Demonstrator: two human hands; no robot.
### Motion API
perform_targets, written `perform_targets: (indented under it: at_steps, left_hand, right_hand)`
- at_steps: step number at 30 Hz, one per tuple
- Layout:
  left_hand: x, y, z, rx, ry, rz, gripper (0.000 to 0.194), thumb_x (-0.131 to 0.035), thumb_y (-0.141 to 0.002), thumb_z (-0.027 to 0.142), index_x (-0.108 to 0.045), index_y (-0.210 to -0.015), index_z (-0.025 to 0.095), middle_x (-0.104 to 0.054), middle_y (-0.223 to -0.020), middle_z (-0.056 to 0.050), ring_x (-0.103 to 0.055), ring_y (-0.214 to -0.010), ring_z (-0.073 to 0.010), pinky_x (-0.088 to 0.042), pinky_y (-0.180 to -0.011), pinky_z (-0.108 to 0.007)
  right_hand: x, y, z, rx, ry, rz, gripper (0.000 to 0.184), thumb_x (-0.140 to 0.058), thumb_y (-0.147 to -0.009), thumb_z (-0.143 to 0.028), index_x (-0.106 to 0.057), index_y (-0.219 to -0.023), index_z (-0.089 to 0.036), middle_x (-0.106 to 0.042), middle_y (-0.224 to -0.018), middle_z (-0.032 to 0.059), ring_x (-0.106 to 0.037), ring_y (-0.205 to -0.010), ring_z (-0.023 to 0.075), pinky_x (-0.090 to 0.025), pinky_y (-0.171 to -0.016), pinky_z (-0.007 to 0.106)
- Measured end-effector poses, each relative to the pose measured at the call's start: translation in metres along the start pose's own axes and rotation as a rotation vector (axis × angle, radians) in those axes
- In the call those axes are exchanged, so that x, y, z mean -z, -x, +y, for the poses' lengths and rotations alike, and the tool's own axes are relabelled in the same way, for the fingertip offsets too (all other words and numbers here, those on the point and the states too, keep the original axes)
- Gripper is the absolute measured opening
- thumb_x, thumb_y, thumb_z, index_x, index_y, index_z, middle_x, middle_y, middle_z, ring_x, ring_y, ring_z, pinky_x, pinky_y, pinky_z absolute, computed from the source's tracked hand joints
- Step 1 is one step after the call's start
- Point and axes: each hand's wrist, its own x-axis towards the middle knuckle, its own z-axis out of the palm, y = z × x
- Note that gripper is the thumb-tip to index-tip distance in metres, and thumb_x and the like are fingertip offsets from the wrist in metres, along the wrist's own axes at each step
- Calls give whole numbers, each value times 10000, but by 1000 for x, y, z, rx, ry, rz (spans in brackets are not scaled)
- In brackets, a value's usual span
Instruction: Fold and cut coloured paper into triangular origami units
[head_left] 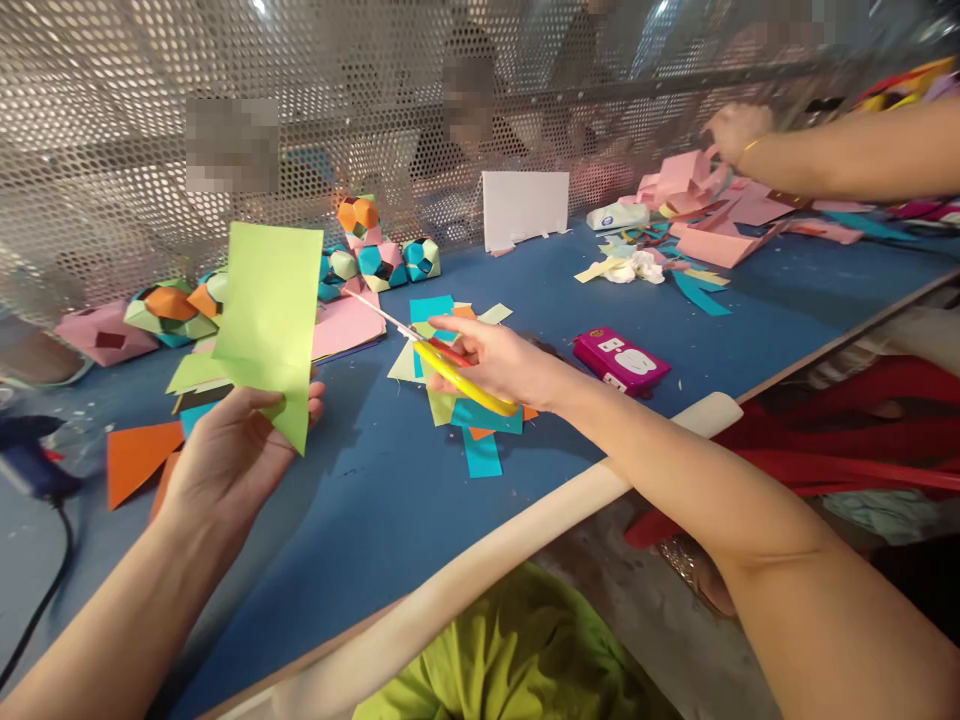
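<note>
My left hand (229, 450) is closed on the lower edge of a light green sheet of paper (274, 315) and holds it upright above the blue table (375, 500). My right hand (499, 360) grips yellow-handled scissors (442, 365), whose blades point left toward the green sheet and stop short of it. Under that hand lies a heap of teal, green and orange paper scraps (476, 425).
Folded paper balls (379, 260) and a pink sheet (345, 325) lie behind the green paper. A pink box (621, 360), a white card (525, 208), a glue gun (30, 460) and an orange triangle (139, 455) are on the table. Another person's hand (739, 130) touches pink paper at the far right.
</note>
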Motion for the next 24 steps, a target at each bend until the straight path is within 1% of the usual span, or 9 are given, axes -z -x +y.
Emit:
perform_targets:
  at_steps: [1, 3, 6, 9, 13, 16, 19, 22, 24]
  left_hand:
    - [1, -1, 0, 3, 7, 9, 489, -451, -659, -57, -606, -1097, 94, -686, -773, -46, -675, -638, -143, -587, -557, -209]
    - [2, -2, 0, 23, 25, 24, 453, -458, -665, -48, -605, -1072, 88, -672, -758, -43, -665, -629, -140, -581, -554, -210]
    - [3, -5, 0, 37, 62, 52, 403, -464, -681, -36, -596, -1043, 81, -660, -762, -45, -659, -627, -141, -575, -557, -217]
    - [4, -7, 1, 22, 93, 89, 373, -447, -703, -31, -581, -1039, 62, -649, -753, -55, -652, -622, -140, -571, -556, -220]
    - [4, -6, 3, 25, 126, 113, 348, -435, -721, -38, -574, -1027, 51, -639, -725, -51, -643, -620, -136, -564, -566, -217]
    - [4, -4, 1, 17, 143, 90, 330, -459, -726, -36, -581, -1014, 69, -646, -710, -42, -645, -607, -140, -557, -563, -220]
    - [3, -3, -3, 8, 138, 87, 319, -476, -739, -24, -591, -1011, 96, -651, -689, -35, -648, -584, -141, -547, -550, -218]
    - [2, -3, -7, 2, 143, 60, 355, -492, -723, -21, -587, -1040, 111, -663, -704, -32, -650, -562, -140, -545, -540, -222]
    - [3, -2, -9, -11, 150, 34, 383, -512, -707, -16, -580, -1061, 114, -667, -717, -25, -650, -550, -139, -547, -532, -226]
  right_hand:
    - [-3, 1, -2, -32, -59, -20, 655, -662, -824, -407, -429, -1383, -158, -670, -962, 63, -656, -803, 165, -567, -712, 316]
    - [-9, 5, -8, -92, -151, -61, 590, -697, -787, -400, -525, -1301, -164, -661, -903, 39, -639, -749, 150, -555, -664, 297]
    - [-12, 11, -17, -88, -182, -127, 492, -741, -728, -367, -618, -1163, -171, -647, -886, 20, -624, -775, 143, -528, -669, 277]
    - [-13, 13, -21, -79, -284, -174, 486, -760, -691, -335, -628, -1134, -187, -625, -890, 8, -608, -802, 133, -502, -693, 260]
    - [-14, 12, -20, -83, -419, -216, 458, -710, -729, -363, -592, -1142, -205, -574, -822, -12, -565, -724, 117, -472, -629, 249]
    - [-16, 14, -22, -65, -327, -211, 482, -742, -683, -334, -559, -1111, -207, -604, -873, -3, -581, -792, 139, -489, -705, 277]
    - [-17, 18, -27, -132, -116, -194, 443, -742, -680, -348, -554, -1055, -205, -640, -947, 18, -608, -871, 173, -490, -774, 307]
    - [-19, 21, -31, -209, 45, -190, 462, -726, -686, -420, -563, -1068, -218, -661, -968, 22, -627, -867, 198, -489, -756, 322]
    - [-19, 22, -32, -229, 108, -201, 483, -716, -687, -462, -571, -1083, -228, -675, -989, 29, -636, -881, 215, -489, -746, 325]
